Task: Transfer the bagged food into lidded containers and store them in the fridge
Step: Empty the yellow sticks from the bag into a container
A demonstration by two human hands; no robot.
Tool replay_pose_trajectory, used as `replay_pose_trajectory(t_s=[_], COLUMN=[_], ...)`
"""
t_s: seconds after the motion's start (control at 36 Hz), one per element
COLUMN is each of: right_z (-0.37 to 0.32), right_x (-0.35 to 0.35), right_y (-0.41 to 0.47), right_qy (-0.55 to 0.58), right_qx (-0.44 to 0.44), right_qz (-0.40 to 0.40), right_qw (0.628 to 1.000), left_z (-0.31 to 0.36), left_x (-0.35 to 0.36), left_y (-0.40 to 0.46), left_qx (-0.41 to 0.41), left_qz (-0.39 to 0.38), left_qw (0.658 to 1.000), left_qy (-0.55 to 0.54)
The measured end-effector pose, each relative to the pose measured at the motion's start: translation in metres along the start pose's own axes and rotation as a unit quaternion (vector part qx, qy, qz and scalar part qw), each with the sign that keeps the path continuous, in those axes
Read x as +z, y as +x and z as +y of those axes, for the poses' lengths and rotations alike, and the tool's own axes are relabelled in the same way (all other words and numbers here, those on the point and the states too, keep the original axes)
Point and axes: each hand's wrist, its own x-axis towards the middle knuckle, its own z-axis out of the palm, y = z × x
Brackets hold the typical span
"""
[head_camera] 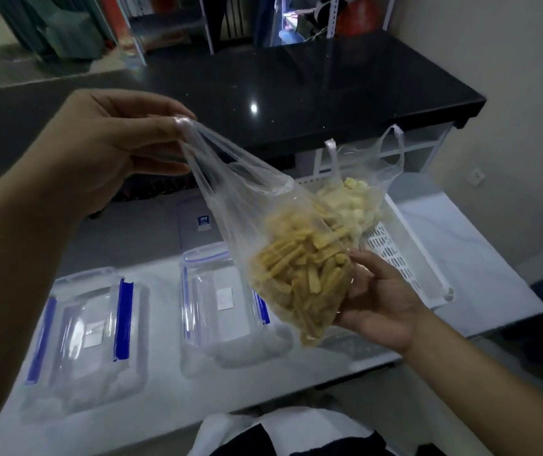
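A clear plastic bag of golden stick-shaped snacks hangs in the air above the white table. My left hand pinches its handles at the top. My right hand cups the bag's bottom from below and the right. Under the bag stands an open clear container with blue clips. A second clear container with blue clips sits to its left. A clear lid lies behind them. A second bag with pale yellow food chunks rests in a white slotted basket.
The white marble-look table ends close on the right and at the front. A black glossy counter runs behind it. White and dark cloth lies at the bottom edge. Shelving and clutter fill the background.
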Motion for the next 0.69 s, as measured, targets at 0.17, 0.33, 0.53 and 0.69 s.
replay_pose_trajectory(t_s=[0.17,0.33,0.53,0.69], right_z=[0.027,0.043,0.049,0.048], right_x=[0.016,0.02,0.02,0.024], right_y=[0.003,0.01,0.012,0.01], right_qy=[-0.058,-0.084,-0.124,-0.148], right_qx=[-0.025,-0.039,-0.041,-0.044], right_qz=[0.101,0.182,0.241,0.276], right_qw=[0.993,0.979,0.962,0.949], left_z=[-0.028,-0.056,-0.086,-0.113], left_x=[-0.013,-0.027,-0.032,-0.035], left_y=[-0.002,-0.005,-0.008,-0.004], left_qx=[-0.025,-0.045,-0.062,-0.08], left_qz=[-0.001,-0.021,-0.046,-0.058], left_qw=[0.998,0.996,0.993,0.99], left_qy=[-0.057,-0.072,-0.085,-0.102])
